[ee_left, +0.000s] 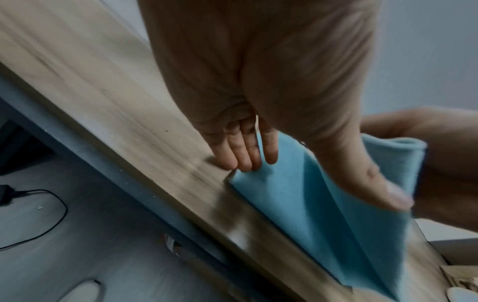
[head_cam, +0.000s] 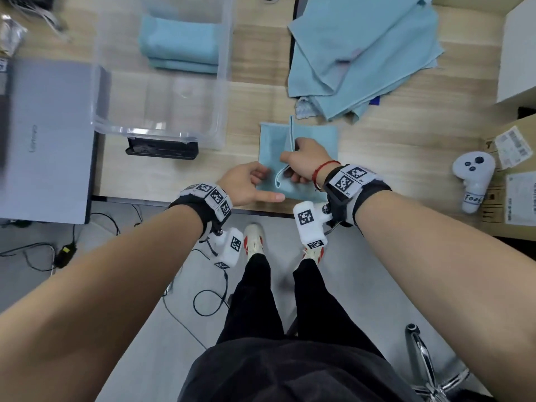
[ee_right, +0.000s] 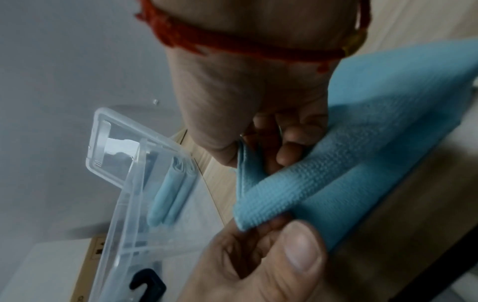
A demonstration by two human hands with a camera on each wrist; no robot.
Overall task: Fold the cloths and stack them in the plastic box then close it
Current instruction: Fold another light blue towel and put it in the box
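A light blue cloth (head_cam: 319, 140) lies partly folded near the table's front edge. My right hand (head_cam: 301, 161) pinches a raised flap of it (ee_right: 271, 196) between thumb and curled fingers. My left hand (head_cam: 252, 184) is at the cloth's near-left corner. Its fingers (ee_left: 240, 155) point straight down at the cloth's left edge and its thumb (ee_left: 375, 183) lies flat on the fabric (ee_left: 323, 214). The clear plastic box (head_cam: 162, 132) stands open to the left, with folded blue cloths (head_cam: 179, 42) stacked at its far end; these folded cloths (ee_right: 168, 194) also show through the box wall (ee_right: 116, 163).
A heap of unfolded blue cloths (head_cam: 362, 53) lies behind the one I hold. A closed grey laptop (head_cam: 46, 140) sits at the left and a black device (head_cam: 162, 147) lies by the box's front. A white controller (head_cam: 472, 175) and a cardboard box (head_cam: 510, 175) are at the right.
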